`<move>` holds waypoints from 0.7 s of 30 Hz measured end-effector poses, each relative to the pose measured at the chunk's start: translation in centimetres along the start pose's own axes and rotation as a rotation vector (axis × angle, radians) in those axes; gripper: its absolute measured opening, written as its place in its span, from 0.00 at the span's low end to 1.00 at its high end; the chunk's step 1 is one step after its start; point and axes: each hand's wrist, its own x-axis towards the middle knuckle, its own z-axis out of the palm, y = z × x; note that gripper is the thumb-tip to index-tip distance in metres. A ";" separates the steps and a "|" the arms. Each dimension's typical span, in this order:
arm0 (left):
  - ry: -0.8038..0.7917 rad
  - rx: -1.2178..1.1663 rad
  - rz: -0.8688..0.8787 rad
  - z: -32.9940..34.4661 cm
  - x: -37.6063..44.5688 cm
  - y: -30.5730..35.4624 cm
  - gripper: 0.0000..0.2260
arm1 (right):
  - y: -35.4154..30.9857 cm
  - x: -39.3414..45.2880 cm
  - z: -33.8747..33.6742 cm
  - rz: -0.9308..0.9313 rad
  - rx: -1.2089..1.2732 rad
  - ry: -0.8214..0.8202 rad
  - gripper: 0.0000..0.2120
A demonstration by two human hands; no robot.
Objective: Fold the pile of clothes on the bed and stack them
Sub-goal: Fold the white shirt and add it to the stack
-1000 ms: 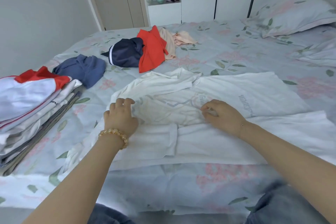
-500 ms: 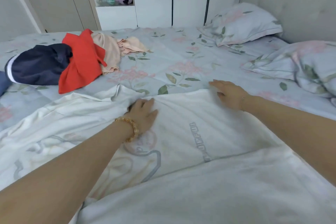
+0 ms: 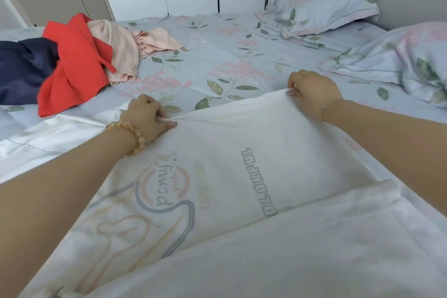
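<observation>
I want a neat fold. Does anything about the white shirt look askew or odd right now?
The white shirt lies print side down: its lettering shows through mirrored. Its far edge bunches where the left hand grips it, while the right hand pinches it up.

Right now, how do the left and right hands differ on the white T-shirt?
The left hand grips the white T-shirt low against the bed; the right hand pinches its far edge, lifted. The left wrist wears a beaded bracelet, the right a thin chain. Both hold the same far edge.

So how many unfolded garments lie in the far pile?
4 visible: navy at the left edge, red, beige, peach rightmost. More may hide beneath.
</observation>
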 end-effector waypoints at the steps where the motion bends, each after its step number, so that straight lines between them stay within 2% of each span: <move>1: 0.005 -0.043 0.023 -0.7 -0.2 0.1 0.09 | 0.0 -0.1 -0.7 -0.027 0.002 0.034 0.08; 4: 0.087 -0.081 0.099 -2.8 -1.3 0.5 0.08 | 0.4 -1.4 -3.3 -0.138 -0.043 0.053 0.11; 9: 0.327 -0.065 0.327 -6.6 -6.7 1.7 0.07 | 0.7 -7.9 -8.2 -0.272 0.007 0.239 0.05; 11: 0.355 -0.051 0.422 -7.4 -10.2 2.1 0.07 | 0.9 -11.6 -9.4 -0.318 0.008 0.264 0.04; 16: 0.190 -0.073 0.619 -7.3 -17.4 3.2 0.03 | 1.1 -19.6 -10.3 -0.352 0.008 0.185 0.15; 18: 0.080 -0.097 0.654 -6.9 -18.5 3.5 0.08 | 0.7 -21.6 -10.4 -0.363 -0.034 0.135 0.13; 20: -0.014 -0.114 0.638 -6.4 -19.4 3.6 0.14 | 0.4 -23.0 -10.2 -0.354 -0.075 0.114 0.05; 21: -0.048 -0.120 0.623 -6.3 -19.8 3.6 0.16 | 0.2 -23.5 -10.4 -0.335 -0.076 0.097 0.07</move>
